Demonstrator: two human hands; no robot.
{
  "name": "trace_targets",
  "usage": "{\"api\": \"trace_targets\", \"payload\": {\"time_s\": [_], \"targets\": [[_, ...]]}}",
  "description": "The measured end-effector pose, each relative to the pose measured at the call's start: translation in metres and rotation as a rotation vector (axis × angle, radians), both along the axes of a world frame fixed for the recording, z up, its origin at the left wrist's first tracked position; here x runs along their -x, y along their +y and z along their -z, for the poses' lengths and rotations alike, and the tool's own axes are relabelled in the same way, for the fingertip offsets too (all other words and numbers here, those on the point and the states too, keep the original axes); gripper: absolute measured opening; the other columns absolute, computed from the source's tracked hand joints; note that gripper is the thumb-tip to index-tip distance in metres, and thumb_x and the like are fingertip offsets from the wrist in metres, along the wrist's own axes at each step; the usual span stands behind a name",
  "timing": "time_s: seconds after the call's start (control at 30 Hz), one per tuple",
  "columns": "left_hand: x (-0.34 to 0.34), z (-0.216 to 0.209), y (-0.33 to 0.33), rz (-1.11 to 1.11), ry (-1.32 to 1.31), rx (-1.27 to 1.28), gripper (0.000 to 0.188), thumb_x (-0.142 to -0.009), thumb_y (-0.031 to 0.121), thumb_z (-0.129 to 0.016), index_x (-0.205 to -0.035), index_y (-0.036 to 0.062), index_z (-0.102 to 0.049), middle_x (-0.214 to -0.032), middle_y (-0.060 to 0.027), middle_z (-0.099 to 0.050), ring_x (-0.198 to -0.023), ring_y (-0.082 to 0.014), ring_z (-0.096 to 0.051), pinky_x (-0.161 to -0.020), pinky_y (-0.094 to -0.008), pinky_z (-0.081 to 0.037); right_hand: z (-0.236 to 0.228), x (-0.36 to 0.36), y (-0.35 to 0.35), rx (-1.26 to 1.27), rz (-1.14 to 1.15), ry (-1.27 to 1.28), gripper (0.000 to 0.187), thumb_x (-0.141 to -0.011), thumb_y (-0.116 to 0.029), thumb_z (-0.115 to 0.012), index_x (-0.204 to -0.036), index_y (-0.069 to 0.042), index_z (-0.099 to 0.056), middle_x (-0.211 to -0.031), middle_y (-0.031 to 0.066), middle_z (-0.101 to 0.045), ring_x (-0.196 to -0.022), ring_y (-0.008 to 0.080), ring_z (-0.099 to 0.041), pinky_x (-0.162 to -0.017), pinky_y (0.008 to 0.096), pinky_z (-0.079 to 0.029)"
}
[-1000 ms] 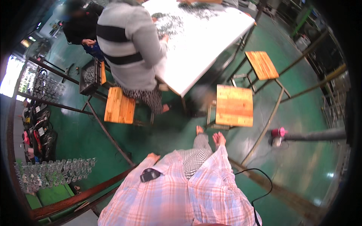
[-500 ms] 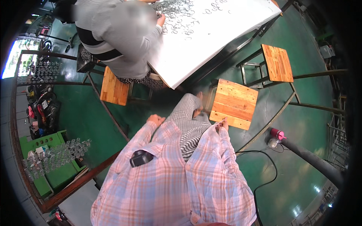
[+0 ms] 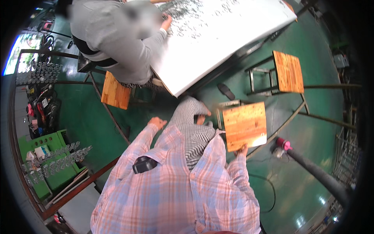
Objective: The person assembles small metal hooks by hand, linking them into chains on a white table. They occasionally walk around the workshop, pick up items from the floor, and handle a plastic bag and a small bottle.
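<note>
A wooden-topped stool [image 3: 243,124] stands just ahead of me on the right. My right hand [image 3: 242,149] is closed on the near edge of its seat. On the left, my left hand [image 3: 157,123] hangs beside my leg in striped trousers, holding nothing, with its fingers loosely apart. Ahead is a white-topped table [image 3: 202,58], with many small dark ring-shaped pieces [image 3: 191,29] scattered on it. A person in grey [image 3: 117,50] sits at its left side, one hand [image 3: 167,22] among the pieces.
A second wooden stool [image 3: 288,72] stands farther right, and the person's stool [image 3: 115,90] is at left. A dark slipper [image 3: 226,91] lies on the green floor near the table. Metal rails flank both sides. A black cable [image 3: 274,193] curves at right, below a pink object [image 3: 286,145].
The near stool has come toward me and turned, with my right hand moving back along with it. The slipper now shows beyond it. My left hand has shifted slightly left.
</note>
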State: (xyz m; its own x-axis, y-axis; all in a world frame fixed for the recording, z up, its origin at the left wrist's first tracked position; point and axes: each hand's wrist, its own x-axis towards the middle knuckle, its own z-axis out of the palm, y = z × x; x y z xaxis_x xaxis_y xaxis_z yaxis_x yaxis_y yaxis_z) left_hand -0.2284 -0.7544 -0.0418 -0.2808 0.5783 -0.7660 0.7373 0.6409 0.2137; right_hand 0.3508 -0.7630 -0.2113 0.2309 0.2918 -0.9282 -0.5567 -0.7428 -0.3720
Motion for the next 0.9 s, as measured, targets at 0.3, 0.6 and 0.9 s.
{"api": "trace_targets", "payload": {"time_s": [0.3, 0.6, 0.9], "targets": [[-0.007, 0.029, -0.036, -0.121, -0.018, 0.103, 0.072, -0.075, 0.078, -0.046, -0.077, 0.0114, -0.075, -0.094, -0.0192, -0.069, -0.095, -0.0372, -0.063, -0.090, -0.0399, -0.048, -0.039, 0.015, 0.079, 0.550, -0.074, -0.997, 0.030, -0.076, -0.032, -0.061, -0.087, -0.004, -0.064, -0.069, 0.0113, -0.061, -0.065, 0.0293, -0.061, -0.059, 0.0497, -0.050], [0.013, -0.006, 0.074, -0.888, -0.510, -0.235, 0.069, -0.085, 0.071, -0.042, -0.092, 0.0111, -0.074, -0.046, -0.0020, -0.045, -0.039, -0.0132, -0.046, -0.040, -0.0299, -0.037, -0.172, 0.169, 0.383, -0.664, -0.320, -1.676, 0.054, -0.072, -0.002, -0.059, -0.125, -0.004, -0.050, -0.125, 0.0159, -0.052, -0.119, 0.0347, -0.047, -0.096, 0.0461, -0.039], [-0.021, 0.008, 0.124, -0.430, -0.296, -0.163, 0.068, -0.074, 0.076, -0.051, -0.082, 0.0136, -0.076, -0.092, -0.0112, -0.071, -0.094, -0.0272, -0.066, -0.091, -0.0342, -0.046, -0.196, 0.365, 0.508, -0.868, -1.134, -1.547, 0.047, -0.089, -0.026, -0.052, -0.135, -0.015, -0.045, -0.143, 0.0120, -0.038, -0.136, 0.0336, -0.028, -0.110, 0.0567, -0.017]]}}
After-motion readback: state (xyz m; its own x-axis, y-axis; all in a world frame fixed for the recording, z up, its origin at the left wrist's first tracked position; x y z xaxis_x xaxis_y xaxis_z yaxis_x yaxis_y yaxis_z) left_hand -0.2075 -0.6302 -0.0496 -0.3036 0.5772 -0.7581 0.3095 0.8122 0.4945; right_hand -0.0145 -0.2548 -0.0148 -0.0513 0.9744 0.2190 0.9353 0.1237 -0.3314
